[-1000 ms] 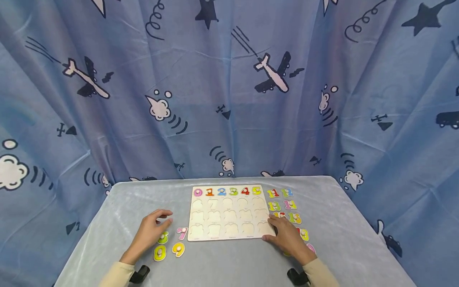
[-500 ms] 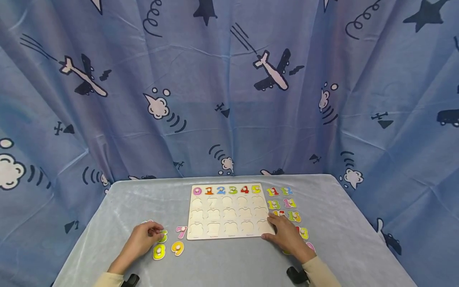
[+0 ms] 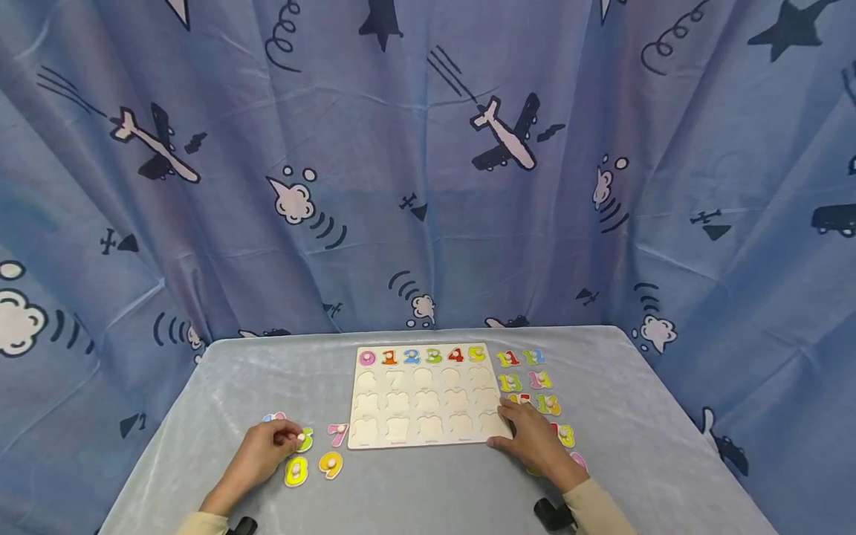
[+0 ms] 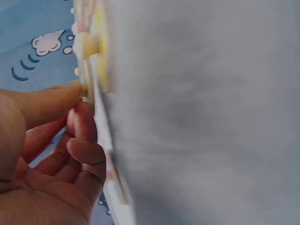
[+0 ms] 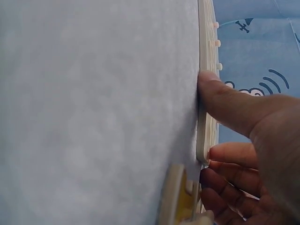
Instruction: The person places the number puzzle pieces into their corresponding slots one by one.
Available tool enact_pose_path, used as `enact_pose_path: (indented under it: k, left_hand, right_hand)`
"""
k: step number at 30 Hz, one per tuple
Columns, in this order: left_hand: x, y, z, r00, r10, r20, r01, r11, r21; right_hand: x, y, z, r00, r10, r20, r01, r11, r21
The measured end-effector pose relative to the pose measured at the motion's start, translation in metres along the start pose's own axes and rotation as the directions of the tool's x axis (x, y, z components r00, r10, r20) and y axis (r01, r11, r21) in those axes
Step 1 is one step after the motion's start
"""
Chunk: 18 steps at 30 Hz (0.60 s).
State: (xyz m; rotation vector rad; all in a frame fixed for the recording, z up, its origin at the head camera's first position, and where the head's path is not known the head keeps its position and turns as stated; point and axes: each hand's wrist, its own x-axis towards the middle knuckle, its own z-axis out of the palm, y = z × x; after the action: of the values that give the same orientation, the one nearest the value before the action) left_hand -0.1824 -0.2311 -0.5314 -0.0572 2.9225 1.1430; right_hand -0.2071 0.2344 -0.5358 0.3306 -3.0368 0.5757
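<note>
My left hand [image 3: 266, 452] pinches a green number piece [image 3: 305, 440], partly hidden by the fingers, at the left of the table. Seen from the left wrist, thumb and index finger meet at a thin piece's edge [image 4: 86, 91]. Close by lie a yellow-green 8 piece [image 3: 296, 471], a yellow 9 piece [image 3: 331, 465] and a pink 7 piece [image 3: 337, 433]. The wooden number puzzle board [image 3: 412, 414] carries 0 to 5 in its top row, with bare recesses below. My right hand [image 3: 533, 440] holds the board's near right corner, thumb along the front edge, fingers at the right side.
Several number pieces, among them a red and yellow 11 [image 3: 508, 359] and a green 13 [image 3: 510, 383], lie right of the board, some hidden under the right hand. A pink and blue piece [image 3: 275, 417] lies behind the left hand. A blue patterned curtain [image 3: 428, 186] hangs behind the table [image 3: 414, 498].
My left hand has moved left and down, its fingers closing from a loose curve to a pinch at the green piece, uncovering the pink and blue piece. The right hand stays on the board's corner.
</note>
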Motion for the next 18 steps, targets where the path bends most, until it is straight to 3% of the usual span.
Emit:
enact_pose_path:
  k: [3, 8, 18]
  left_hand:
    - [0.006, 0.008, -0.002, 0.998, 0.058, -0.034, -0.059, 0.998, -0.008]
    - [0.025, 0.026, 0.000, 0.982, 0.172, -0.078, -0.176, 0.983, -0.052]
    - [0.070, 0.055, 0.022, 0.970, 0.242, -0.028, -0.244, 0.962, -0.121]
  right_hand:
    - [-0.001, -0.001, 0.001, 1.000, 0.013, 0.009, -0.013, 1.000, -0.008]
    - [-0.001, -0.001, 0.000, 1.000, 0.010, -0.005, -0.010, 1.000, -0.015]
    - [-0.001, -0.002, 0.001, 1.000, -0.011, -0.014, 0.011, 1.000, -0.006]
